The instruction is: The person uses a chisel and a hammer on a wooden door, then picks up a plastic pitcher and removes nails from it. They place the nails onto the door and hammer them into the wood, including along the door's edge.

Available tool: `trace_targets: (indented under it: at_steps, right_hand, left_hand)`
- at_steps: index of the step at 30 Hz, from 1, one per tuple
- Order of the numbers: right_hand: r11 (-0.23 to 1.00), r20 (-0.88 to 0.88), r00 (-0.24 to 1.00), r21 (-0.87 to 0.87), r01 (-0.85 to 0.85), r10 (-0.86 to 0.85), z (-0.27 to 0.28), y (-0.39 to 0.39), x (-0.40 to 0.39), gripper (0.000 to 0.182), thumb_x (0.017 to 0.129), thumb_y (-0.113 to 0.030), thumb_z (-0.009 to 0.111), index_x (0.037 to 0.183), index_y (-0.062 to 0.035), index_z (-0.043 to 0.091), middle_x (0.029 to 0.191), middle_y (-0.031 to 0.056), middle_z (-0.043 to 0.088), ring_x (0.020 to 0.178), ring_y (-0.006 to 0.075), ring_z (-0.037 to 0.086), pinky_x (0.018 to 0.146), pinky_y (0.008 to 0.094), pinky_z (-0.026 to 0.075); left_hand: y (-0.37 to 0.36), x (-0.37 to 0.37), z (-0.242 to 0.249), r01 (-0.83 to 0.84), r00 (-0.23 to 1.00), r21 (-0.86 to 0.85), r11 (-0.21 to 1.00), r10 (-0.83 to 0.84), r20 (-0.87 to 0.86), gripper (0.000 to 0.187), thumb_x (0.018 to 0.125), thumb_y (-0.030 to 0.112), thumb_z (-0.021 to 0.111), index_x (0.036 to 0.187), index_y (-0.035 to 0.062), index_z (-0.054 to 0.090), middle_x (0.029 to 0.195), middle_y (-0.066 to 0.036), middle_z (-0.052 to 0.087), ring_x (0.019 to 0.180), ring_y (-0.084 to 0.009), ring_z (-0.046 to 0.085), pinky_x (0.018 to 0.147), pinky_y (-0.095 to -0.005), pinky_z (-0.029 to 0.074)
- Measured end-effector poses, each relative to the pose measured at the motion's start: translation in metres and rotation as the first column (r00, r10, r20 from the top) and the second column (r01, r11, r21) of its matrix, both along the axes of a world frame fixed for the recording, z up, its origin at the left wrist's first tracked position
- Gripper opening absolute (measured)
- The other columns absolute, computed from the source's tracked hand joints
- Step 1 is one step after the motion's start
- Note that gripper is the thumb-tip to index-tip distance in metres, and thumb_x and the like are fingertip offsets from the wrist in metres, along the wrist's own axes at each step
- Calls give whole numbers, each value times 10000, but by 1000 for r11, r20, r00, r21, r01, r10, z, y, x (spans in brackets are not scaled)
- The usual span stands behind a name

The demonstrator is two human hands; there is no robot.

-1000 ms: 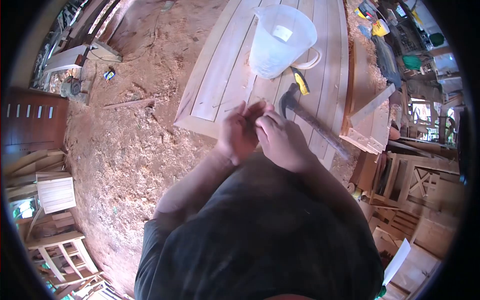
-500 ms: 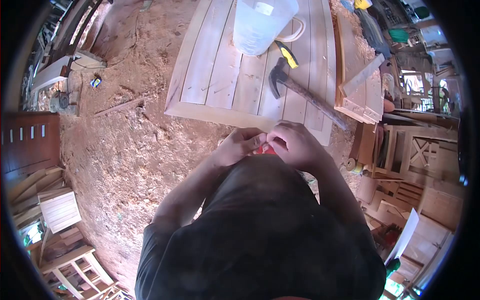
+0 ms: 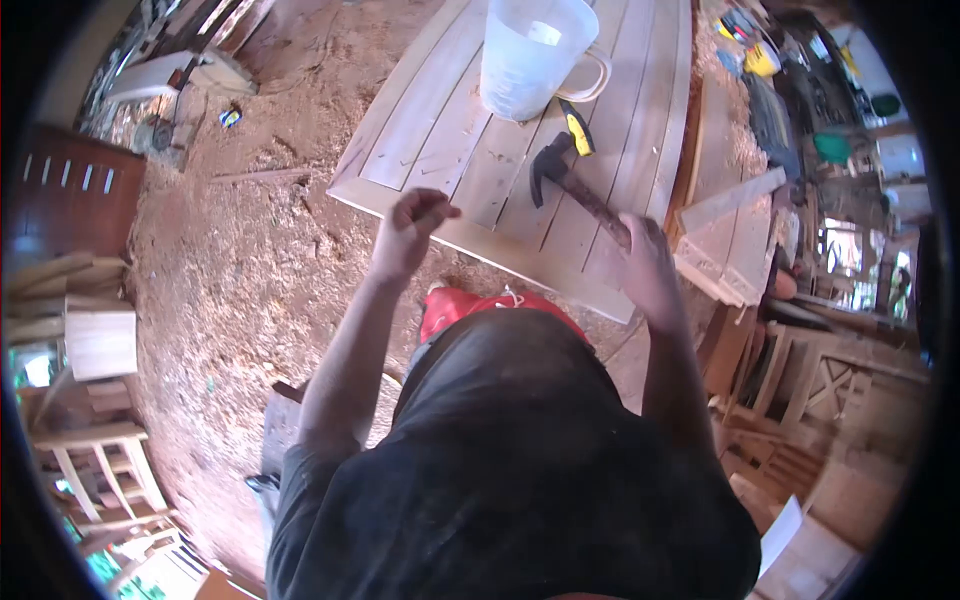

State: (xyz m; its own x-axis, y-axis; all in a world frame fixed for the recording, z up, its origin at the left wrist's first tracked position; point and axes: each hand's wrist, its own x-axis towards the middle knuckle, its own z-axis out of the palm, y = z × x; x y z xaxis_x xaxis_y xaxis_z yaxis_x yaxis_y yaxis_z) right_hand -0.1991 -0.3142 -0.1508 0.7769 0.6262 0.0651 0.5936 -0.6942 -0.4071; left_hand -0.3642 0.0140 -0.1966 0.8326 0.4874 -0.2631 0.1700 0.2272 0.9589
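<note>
My right hand (image 3: 652, 268) is wrapped round the end of the wooden handle of a claw hammer (image 3: 592, 200). The hammer's dark head rests on a slatted wooden panel (image 3: 480, 160). My left hand (image 3: 408, 235) hovers at the panel's near left edge with fingers curled into a pinch; what they hold, if anything, is too small to make out. Several thin nail-like bits lie on the panel just beyond it. Farther back stands a translucent plastic measuring jug (image 3: 530, 75) with a handle. Between jug and hammer lies a yellow and black tool (image 3: 577, 130).
Stacked boards (image 3: 720, 255) flank the panel on the right. Wood shavings cover the ground (image 3: 230, 290). A small blue and yellow object (image 3: 230, 118) lies there at upper left. A dark brown wooden door or panel (image 3: 75, 190) and wooden frames (image 3: 105, 475) stand on the left.
My hands, together in front of my body before, have parted. The right has moved right and taken hold of the hammer handle; the left has moved left and forward to the panel's edge.
</note>
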Motion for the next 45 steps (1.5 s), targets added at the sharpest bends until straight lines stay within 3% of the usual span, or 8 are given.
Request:
trace_targets:
  at_steps: [6,12,17,19,32,38,42,45]
  right_hand:
    - [989,-80,996,-145,25,-36,-29,-47,22,547,845,-219,808,1283,-3,563,1252,257,608,1186,457,590,989,527,492]
    - [997,-277,958,-19,75,-78,-11,-33,2,437,858,-200,728,1209,22,589,989,253,695,951,485,676,855,522,535]
    - [947,-748,654,281,157,114,11,-41,-12,278,955,-191,719,1088,31,618,773,18,607,697,98,589,618,311,479]
    - [912,-779,586,379,156,223,20,-30,-12,237,986,-192,691,1049,27,624,759,32,603,651,114,558,596,320,464]
    - [833,-534,677,505,-226,507,72,30,7,371,1030,-337,676,919,3,579,657,98,562,581,165,550,554,343,441]
    - [935,-433,834,70,-348,343,29,48,6,394,1035,-357,659,913,9,577,639,122,557,588,190,570,567,372,460]
    - [947,-620,718,255,-197,316,80,45,-7,405,1043,-369,647,921,12,582,646,104,541,600,161,548,564,363,447]
    - [766,-444,706,604,-219,552,121,44,-9,288,1029,-256,673,939,9,607,682,27,541,604,104,512,551,305,418]
  left_hand:
    - [-7,34,3,-65,967,544,836,187,-172,247,956,223,741,1139,58,754,945,-32,752,822,-109,640,789,-297,519]
    - [-33,39,-25,-132,934,705,697,325,-146,203,967,309,687,1104,178,761,1032,-94,775,965,-328,740,832,-435,567]
    - [-36,39,-29,-108,950,781,615,295,-101,199,975,317,664,1101,199,764,1061,-61,775,966,-306,744,805,-429,575]
    - [-37,38,-27,-84,943,797,598,306,-131,196,979,314,655,1100,205,765,1074,-45,774,965,-299,745,798,-421,578]
    - [-43,39,-25,-71,938,823,564,317,-137,167,964,262,663,1076,177,753,1118,-4,770,988,-279,745,822,-403,585]
    - [-43,38,-29,-37,921,858,513,351,-170,169,958,259,665,1062,165,758,1129,-9,767,989,-280,746,825,-410,588]
    - [-46,34,-40,-123,949,840,529,311,-57,170,941,248,690,1063,154,761,1144,-24,757,1007,-282,739,829,-408,586]
    - [-50,27,-35,-279,883,802,528,469,-2,220,897,261,754,1077,135,750,1087,-51,747,971,-278,733,828,-398,578]
